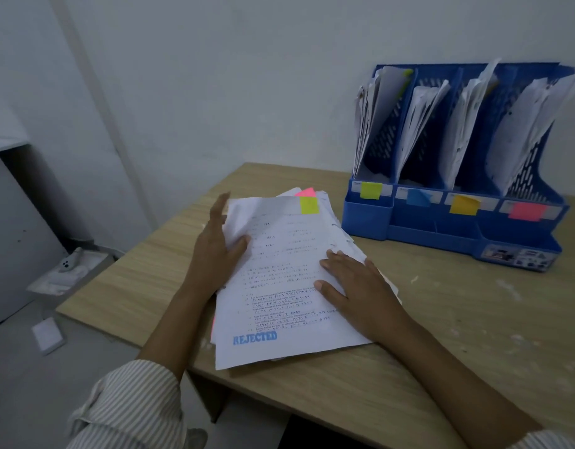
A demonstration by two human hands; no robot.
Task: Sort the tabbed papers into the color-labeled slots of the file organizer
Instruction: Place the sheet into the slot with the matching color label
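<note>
Wood-grain desk (441,319) against a plain white wall, blue four-slot file organizer (454,163) at the far right corner. Slot labels on the organizer's front, left to right: yellow-green label (371,190), blue label (418,198), orange-yellow label (463,204), pink label (526,211). All four slots already hold leaning papers.

Unsorted stack of tabbed papers (289,286) lies flat on the desk, just left of the organizer and nearer to me. Top sheet (279,319) has a yellow-green tab (309,205) at its far edge and a blue "REJECTED" stamp (255,336) near my edge. A pink tab (305,191) pokes out from a sheet underneath, just behind the yellow-green one.

My left hand (216,251) is at the stack's left edge, thumb over the top sheet's edge and curling the upper-left corner up, fingers extended along the side; whether they're under the sheet I can't tell. My right hand (354,286) lies flat and spread on the stack's right side, pinning it, gripping nothing.

Step, as I read it: peeling off the top sheet. Stack is still thick, so plenty left.

Next move needs: separate only one sheet, keep the right hand holding the rest down, then carry it to the organizer's leftmost slot, matching yellow-green. Risk: dragging the pink-tabbed sheet along.
</note>
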